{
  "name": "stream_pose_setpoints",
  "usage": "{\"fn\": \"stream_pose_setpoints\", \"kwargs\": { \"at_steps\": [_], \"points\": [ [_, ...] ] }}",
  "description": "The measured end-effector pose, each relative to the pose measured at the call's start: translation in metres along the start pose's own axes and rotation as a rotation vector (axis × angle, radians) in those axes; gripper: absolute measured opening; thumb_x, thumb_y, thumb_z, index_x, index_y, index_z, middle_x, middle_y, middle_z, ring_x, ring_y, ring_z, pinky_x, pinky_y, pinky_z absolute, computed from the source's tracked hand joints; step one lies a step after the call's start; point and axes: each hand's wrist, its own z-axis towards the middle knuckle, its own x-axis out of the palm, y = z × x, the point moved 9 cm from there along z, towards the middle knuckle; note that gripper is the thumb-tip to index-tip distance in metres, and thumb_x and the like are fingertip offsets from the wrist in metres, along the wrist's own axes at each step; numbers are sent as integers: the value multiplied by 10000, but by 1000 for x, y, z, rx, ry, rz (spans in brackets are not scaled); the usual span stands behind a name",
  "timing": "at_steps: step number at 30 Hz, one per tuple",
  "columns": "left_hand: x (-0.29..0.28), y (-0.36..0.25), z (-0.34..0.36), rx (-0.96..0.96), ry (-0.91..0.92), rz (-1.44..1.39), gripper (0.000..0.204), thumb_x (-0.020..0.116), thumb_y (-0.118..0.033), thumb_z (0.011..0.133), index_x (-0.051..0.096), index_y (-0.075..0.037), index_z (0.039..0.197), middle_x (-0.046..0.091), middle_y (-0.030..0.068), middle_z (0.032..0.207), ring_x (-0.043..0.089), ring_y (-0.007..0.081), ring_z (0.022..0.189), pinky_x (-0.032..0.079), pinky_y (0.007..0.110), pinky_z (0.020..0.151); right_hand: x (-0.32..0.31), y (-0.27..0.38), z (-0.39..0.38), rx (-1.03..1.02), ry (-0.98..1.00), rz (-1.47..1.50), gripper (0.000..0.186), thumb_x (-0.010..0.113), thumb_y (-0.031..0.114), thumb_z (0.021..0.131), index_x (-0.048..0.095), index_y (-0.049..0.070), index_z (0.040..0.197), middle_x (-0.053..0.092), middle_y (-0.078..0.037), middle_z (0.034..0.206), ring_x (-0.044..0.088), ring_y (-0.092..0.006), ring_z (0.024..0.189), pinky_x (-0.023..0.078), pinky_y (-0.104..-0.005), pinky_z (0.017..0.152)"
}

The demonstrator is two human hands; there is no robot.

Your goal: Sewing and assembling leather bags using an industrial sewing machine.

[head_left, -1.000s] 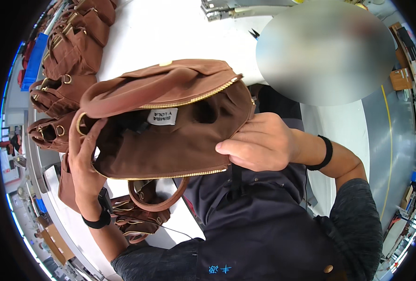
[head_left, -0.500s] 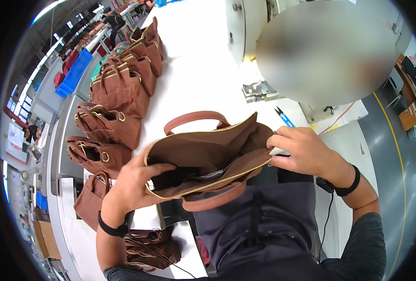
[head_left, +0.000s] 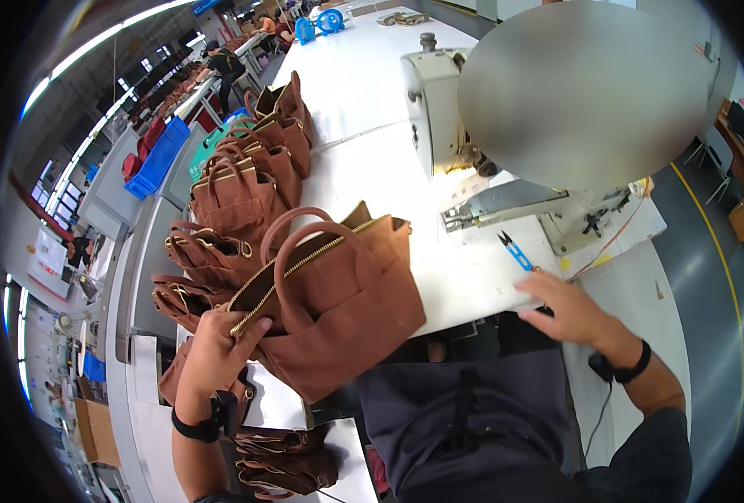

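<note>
A brown fabric handbag (head_left: 355,310) with two handles and a gold zip stands tilted in front of me, its top facing up and left. My left hand (head_left: 217,348) pinches the bag's near left top corner, at the zip's end, thumb on the near side. My right hand (head_left: 565,308) is off the bag, slightly blurred, its fingers apart and nothing visible in them. It hovers over the table's front edge, just below a pair of blue thread snips (head_left: 517,251) lying on the white tabletop (head_left: 464,285).
A row of similar brown handbags (head_left: 236,197) lines the table's left side. More bags (head_left: 284,461) lie on a lower surface by my left forearm. A sewing machine (head_left: 439,109) stands at the right, partly blurred out. Blue bins (head_left: 158,159) and co-workers are farther left.
My right hand has let go of the bag and moved right. The bag has turned from showing its open inside to showing its outer side, and sits farther left. The view has shifted.
</note>
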Motion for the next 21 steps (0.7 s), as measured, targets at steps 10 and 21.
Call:
{"fn": "stream_pose_setpoints", "kwargs": {
  "at_steps": [10, 21],
  "points": [
    [27, 45, 301, 30, -374, 118, 491, 677, -403, 1028, 753, 77, 954, 683, 341, 828, 691, 546, 870, 554, 561, 757, 56, -88, -276, 750, 224, 207, 365, 772, 290, 980, 740, 45, 1248, 746, -187, 1126, 746, -342, 895, 607, -438, 820],
    [49, 167, 563, -389, -567, 198, 368, 605, -225, 1042, 694, 0, 1319, 669, 323, 1351, 686, 499, 1222, 565, 542, 1044, 52, 5, -589, 1574, 376, 153, 412, 641, 351, 1075, 711, 51, 1348, 770, -262, 1147, 761, -363, 1021, 613, -470, 865]
  ]
}}
